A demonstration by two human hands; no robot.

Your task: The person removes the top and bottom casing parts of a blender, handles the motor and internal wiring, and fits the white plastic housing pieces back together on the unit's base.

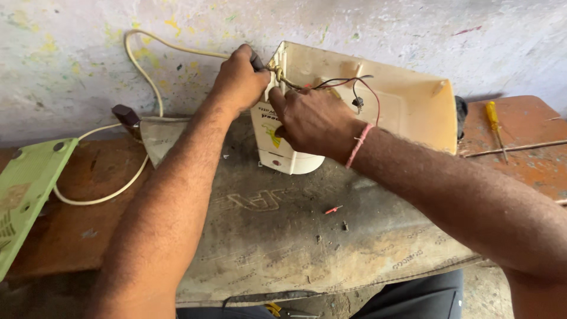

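Observation:
A cream plastic appliance housing (407, 103) lies on its side on a grey mat (283, 236), its open underside facing me. Black and red wires (345, 82) hang loose inside it. My left hand (239, 80) grips a dark-handled tool (257, 60) at the housing's left edge, where the wires come out. My right hand (310, 121) holds the same edge from the front, fingers at the wires, with a pink thread band on its wrist.
A cream power cord (142, 77) loops along the wall to a dark plug (126, 115). A green panel (26, 189) lies at the left. A yellow-handled screwdriver (493, 121) and a thin rod (514, 147) rest on the rusty bench at right. Small bits lie on the mat.

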